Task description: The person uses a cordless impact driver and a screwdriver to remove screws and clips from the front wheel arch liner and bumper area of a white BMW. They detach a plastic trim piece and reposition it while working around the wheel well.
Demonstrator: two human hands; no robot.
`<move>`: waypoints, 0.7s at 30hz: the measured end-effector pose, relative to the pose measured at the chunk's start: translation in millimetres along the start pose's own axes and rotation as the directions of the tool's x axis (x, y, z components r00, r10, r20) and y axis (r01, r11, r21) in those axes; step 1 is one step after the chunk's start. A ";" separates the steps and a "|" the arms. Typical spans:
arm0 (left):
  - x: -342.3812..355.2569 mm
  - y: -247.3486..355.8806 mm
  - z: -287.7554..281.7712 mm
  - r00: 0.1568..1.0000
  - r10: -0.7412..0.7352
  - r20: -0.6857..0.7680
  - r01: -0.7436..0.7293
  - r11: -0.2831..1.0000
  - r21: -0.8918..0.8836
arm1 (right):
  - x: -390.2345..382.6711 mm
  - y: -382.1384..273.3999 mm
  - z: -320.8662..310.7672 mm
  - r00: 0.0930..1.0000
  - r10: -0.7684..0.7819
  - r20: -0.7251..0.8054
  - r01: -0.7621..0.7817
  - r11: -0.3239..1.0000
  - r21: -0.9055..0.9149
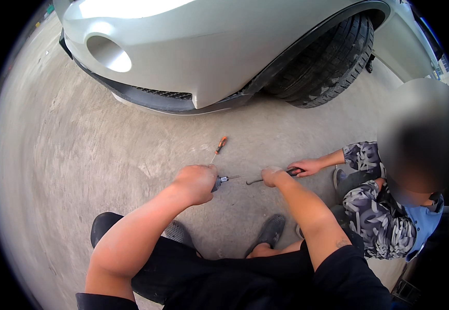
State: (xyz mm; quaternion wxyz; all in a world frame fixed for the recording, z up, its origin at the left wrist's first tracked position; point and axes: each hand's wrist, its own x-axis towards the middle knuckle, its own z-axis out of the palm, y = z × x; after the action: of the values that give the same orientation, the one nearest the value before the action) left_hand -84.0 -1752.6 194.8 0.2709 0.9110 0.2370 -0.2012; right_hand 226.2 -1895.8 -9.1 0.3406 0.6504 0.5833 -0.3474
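My left hand [196,184] is closed around a dark-bodied tool [223,180] with a silver collar and a thin bit pointing right. My right hand [273,176] is closed on a thin dark rod-like tool [254,181] with a bent tip, which points left toward that bit. The two tips are close but apart. On the far side of my right hand, another person's hand [310,167] grips a black handle [295,171]; it seems to belong to the same rod, though my fingers hide the join. An orange-and-black screwdriver [221,145] lies on the ground just beyond my left hand.
A pale car's front bumper [183,62] and a black tyre [325,64] stand ahead over concrete ground [105,155]. At the right crouches a person in a camouflage-patterned garment [377,225]. My grey shoes [272,230] are below my hands.
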 end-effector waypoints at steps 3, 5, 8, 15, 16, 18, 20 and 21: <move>-0.3 7.4 -12.6 0.997 -0.079 -0.021 0.079 0.997 -0.005 | 10.8 26.2 -25.2 0.909 -0.019 -0.417 0.224 0.866 0.447; 0.9 3.6 -15.6 0.985 -0.169 -0.021 0.169 0.985 -0.015 | 3.6 7.8 -69.2 0.937 0.133 -0.324 0.228 0.471 0.852; 3.7 5.2 -18.9 0.980 -0.197 -0.030 0.197 0.980 -0.002 | -13.6 -11.7 -101.0 0.777 0.212 -0.592 0.483 0.403 0.778; 8.0 20.0 -14.7 0.969 -0.236 -0.071 0.238 0.971 0.033 | -42.2 -74.5 -135.9 0.752 0.203 -0.627 0.632 -0.492 0.599; 9.4 27.7 -16.0 0.970 -0.223 -0.100 0.227 0.974 0.025 | -50.5 -78.0 -142.9 0.775 0.184 -0.604 0.596 -0.530 0.603; 11.0 41.0 -19.0 0.967 -0.200 -0.161 0.204 0.979 0.011 | -63.6 -83.7 -157.1 0.814 0.141 -0.564 0.523 -0.600 0.605; 5.5 47.4 -29.4 0.961 -0.152 -0.232 0.155 0.988 -0.007 | -73.8 -96.1 -173.1 0.850 0.169 -0.500 0.437 -0.757 0.486; 4.3 52.0 -31.3 0.949 -0.129 -0.287 0.128 0.991 -0.022 | -78.0 -96.9 -178.5 0.861 0.177 -0.477 0.402 -0.812 0.424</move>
State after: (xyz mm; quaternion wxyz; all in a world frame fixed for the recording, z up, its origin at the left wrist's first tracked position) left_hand -44.9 -1771.3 237.6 0.2215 0.9127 0.3332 -0.0835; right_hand 133.4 -1776.5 147.4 -0.6783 0.4181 0.0229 -0.6039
